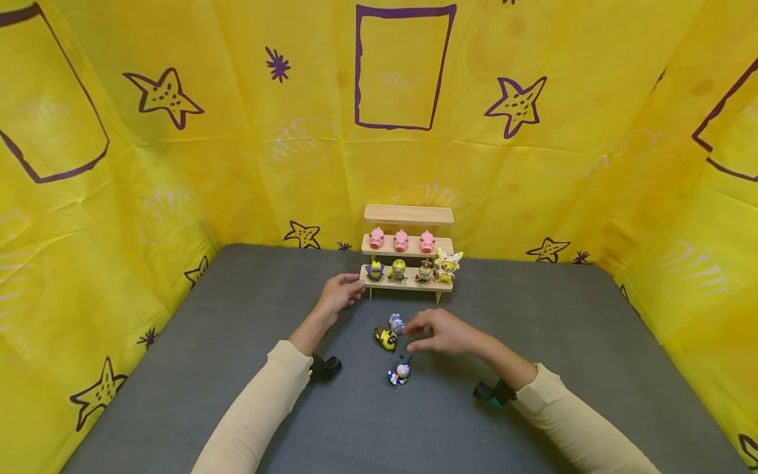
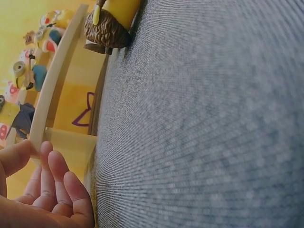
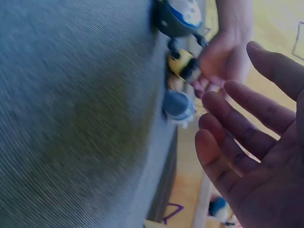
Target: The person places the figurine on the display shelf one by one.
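Observation:
At the left end of the bottom step of a wooden tiered stand (image 1: pixel 408 214), my left hand (image 1: pixel 341 293) pinches the board between thumb and fingers, as the left wrist view shows. My right hand (image 1: pixel 445 331) hovers with spread, loosely bent fingers, holding nothing. Close to its fingertips lie a grey-blue figurine (image 1: pixel 396 322) and a yellow-and-brown minion figurine (image 1: pixel 386 338). Nearer me lies a dark figurine with a white-and-blue front (image 1: pixel 400 373). On the bottom step stand several small yellow figures, among them a minion (image 1: pixel 398 270) and a larger one with white ears (image 1: pixel 447 266).
Three pink pig figurines (image 1: pixel 401 241) line the middle step. Dark grey cloth covers the table (image 1: pixel 237 395). Yellow fabric (image 1: pixel 237 131) with purple drawings hangs behind and at both sides. A black wrist camera (image 1: pixel 495 394) sits by the right cuff.

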Motion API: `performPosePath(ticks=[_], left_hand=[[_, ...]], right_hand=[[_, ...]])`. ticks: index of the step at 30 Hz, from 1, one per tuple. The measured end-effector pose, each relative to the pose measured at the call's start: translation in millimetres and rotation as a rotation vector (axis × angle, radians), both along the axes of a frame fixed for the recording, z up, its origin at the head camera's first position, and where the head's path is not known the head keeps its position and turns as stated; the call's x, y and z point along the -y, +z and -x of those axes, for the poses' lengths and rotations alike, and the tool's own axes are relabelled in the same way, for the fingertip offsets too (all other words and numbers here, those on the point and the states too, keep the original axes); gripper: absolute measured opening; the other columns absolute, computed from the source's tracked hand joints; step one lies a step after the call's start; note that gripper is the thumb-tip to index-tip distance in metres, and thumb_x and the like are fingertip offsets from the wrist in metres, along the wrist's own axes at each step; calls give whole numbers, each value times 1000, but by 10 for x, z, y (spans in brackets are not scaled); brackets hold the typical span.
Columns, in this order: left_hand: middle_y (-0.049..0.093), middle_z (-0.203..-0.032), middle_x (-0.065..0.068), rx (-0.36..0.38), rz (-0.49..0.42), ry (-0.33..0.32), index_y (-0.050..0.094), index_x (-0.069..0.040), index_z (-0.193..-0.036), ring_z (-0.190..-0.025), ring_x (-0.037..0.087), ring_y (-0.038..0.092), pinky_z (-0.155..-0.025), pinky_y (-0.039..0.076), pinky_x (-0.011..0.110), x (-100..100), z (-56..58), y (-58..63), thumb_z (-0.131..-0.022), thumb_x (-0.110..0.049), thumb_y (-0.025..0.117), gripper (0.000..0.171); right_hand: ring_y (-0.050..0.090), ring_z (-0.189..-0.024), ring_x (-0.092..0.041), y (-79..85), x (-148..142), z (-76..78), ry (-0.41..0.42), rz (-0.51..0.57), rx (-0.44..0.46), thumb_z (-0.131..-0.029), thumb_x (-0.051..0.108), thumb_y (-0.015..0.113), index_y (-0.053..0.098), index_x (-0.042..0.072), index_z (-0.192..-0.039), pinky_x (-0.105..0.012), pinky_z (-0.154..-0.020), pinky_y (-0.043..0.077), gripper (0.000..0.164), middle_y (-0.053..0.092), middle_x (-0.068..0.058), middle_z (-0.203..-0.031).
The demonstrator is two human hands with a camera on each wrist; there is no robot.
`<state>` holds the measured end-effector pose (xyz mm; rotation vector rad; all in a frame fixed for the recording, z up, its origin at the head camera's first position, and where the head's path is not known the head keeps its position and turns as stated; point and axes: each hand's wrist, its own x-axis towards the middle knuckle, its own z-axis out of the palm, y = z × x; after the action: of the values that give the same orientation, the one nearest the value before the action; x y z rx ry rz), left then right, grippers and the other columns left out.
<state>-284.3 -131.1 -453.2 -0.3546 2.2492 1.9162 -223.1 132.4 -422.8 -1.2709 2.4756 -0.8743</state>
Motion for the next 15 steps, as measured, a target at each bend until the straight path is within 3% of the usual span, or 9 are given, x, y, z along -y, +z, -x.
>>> performPosePath(ticks=[8, 15], left_hand=[[71, -101, 8, -8, -4, -2, 61, -6, -125, -78, 12, 63, -66, 48, 23, 3, -14, 16, -96, -21, 62, 33], [71, -99, 8, -12, -8, -5, 60, -5, -126, -75, 11, 63, -66, 48, 24, 5, -20, 15, -96, -20, 62, 34]], right_hand=[[63, -102, -16, -151, 76, -62, 46, -99, -47, -87, 31, 72, 71, 9, -111, -34, -92, 48, 32, 71, -2, -108], [60, -90, -10, -232, 126, -134, 67, -116, -59, -85, 33, 75, 72, 7, -109, -25, -81, 47, 36, 70, -2, -99]])
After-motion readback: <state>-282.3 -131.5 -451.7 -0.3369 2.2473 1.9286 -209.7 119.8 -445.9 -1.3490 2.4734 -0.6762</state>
